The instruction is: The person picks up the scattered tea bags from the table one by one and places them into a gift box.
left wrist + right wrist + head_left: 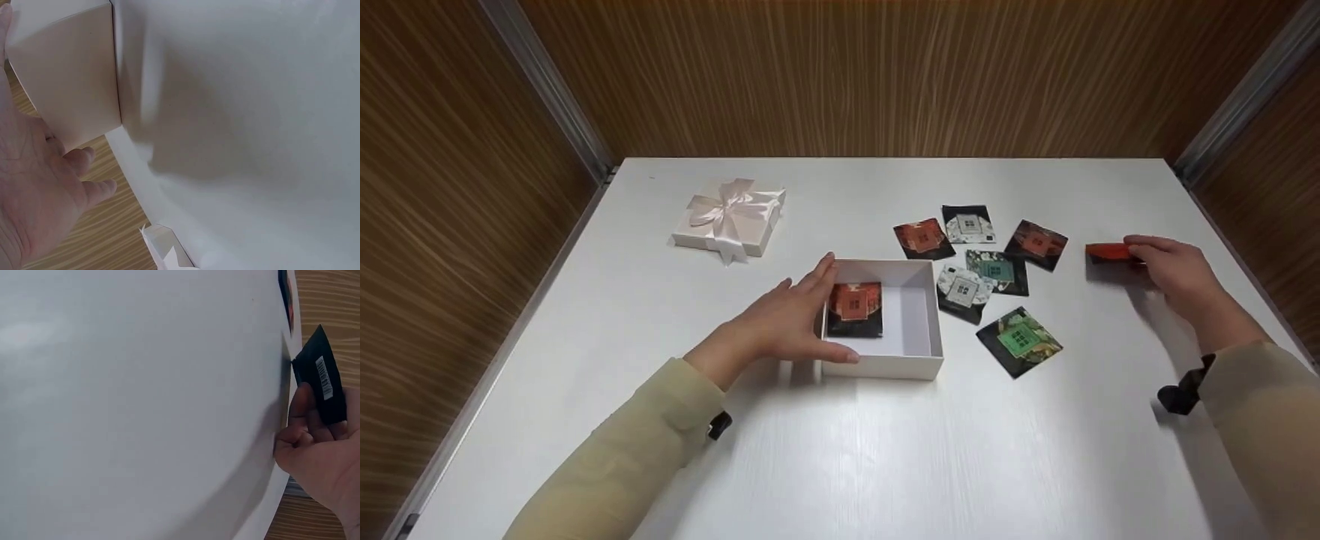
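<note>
Head view shows the right hand (1174, 271) out at the far right of the white tabletop (885, 450), its fingers pinching a red-faced sachet (1110, 253) by one edge, the packet lifted just off the surface. The right wrist view confirms the grip — thumb and curled fingers (298, 405) clamp the sachet's black back (322, 382), where a barcode label shows.

The left hand (787, 322) lies flat against the left wall of the open white box (919, 352), fingers straight and spread, thumb along the near corner; it braces the box rather than grasping it. The left wrist view shows the palm (39, 191) pressed to the box's side. One red sachet (855, 309) already lies in the box's left half, so the right half is bare.

To do this step well, I judge that the pinch should stay near the packet's edge so it can be laid flat — the bare right half of the box looks the natural place — while the left hand keeps pressing so the light box does not slide. The carry would pass over six loose sachets (997, 277) lying between hand and box, so the packet needs to travel high enough not to scatter them.

A lidded gift box with a ribbon bow (729, 219) sits well apart at far left.
</note>
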Tool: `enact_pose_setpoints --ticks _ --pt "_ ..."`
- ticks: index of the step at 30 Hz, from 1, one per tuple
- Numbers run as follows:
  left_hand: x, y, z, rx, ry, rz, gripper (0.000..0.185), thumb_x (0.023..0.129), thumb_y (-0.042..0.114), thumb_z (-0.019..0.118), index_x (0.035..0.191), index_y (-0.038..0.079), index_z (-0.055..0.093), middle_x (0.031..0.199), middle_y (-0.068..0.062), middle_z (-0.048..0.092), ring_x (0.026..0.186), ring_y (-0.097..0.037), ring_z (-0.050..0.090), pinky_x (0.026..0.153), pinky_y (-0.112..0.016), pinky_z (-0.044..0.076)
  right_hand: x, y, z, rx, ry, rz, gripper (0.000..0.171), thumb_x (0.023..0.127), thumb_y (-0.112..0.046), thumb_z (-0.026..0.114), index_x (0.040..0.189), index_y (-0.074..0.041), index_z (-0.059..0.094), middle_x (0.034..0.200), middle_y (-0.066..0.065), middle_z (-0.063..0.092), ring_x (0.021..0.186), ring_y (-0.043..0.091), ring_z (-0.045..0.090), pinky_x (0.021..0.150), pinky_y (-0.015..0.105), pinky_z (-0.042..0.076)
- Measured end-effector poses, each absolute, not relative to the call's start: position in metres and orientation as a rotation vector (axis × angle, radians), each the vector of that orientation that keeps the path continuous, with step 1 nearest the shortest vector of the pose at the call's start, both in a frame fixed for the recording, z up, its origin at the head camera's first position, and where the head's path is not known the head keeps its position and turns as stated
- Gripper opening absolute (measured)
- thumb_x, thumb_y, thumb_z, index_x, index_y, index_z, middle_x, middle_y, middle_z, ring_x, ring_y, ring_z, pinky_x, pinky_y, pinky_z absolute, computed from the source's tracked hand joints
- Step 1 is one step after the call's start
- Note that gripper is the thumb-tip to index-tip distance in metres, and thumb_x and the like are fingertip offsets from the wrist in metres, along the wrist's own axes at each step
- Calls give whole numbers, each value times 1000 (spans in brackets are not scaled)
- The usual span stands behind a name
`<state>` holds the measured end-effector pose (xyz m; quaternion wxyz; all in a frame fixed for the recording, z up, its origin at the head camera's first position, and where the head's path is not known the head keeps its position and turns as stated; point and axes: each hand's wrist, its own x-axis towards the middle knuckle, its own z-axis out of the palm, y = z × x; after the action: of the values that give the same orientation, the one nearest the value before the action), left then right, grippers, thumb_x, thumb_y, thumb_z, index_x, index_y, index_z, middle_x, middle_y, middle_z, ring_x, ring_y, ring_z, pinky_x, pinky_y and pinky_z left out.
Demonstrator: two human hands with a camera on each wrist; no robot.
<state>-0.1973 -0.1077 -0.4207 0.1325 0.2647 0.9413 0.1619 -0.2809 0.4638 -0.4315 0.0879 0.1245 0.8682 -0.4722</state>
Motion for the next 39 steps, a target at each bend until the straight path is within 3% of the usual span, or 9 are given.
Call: enact_pose_setpoints --ticks 5,12,21,26,30,39 --pt "-198 -108 -422 771 2730 469 146 73 96 62 171 9 -2 177 1 -12 157 -26 30 129 -54 16 -273 455 -417 373 2572 -1536 59 112 -42 44 165 -15 42 162 15 32 115 11 51 92 18 49" --pt "-197 -108 -423 773 2722 494 146 73 95 64 171 9 -2 177 1 -13 158 -27 29 129 -55 16 -262 417 -389 159 2655 -1531 53 111 -36 55 163 -30 46 166 11 31 127 18 43 89 10 48" --pt "-198 -109 -423 769 2731 482 146 73 95 63 171 8 -1 178 0 -11 159 -24 25 129 -55 16 -242 350 -367 -195 2692 -1578 58 104 -16 71 159 -22 52 156 15 51 123 12 59 91 11 53" --pt "-200 -108 -423 766 2728 469 146 73 96 62 171 9 -2 177 1 -12 160 -22 22 129 -54 16 -231 321 -362 -289 2696 -1529 57 103 -18 73 157 -20 54 150 14 58 119 9 64 90 13 55" --pt "-200 -107 -423 766 2730 466 146 73 97 62 171 9 -3 179 -3 -9 159 -23 24 129 -54 16 -225 304 -363 -378 2685 -1530 54 101 -21 76 153 -16 58 136 13 68 109 8 68 86 15 56" --pt "-199 -107 -423 765 2736 460 147 72 98 61 171 10 -3 179 -3 -8 159 -24 26 129 -54 17 -217 272 -372 -596 2629 -1496 58 99 -14 78 153 -11 58 141 17 66 112 7 69 89 14 55"
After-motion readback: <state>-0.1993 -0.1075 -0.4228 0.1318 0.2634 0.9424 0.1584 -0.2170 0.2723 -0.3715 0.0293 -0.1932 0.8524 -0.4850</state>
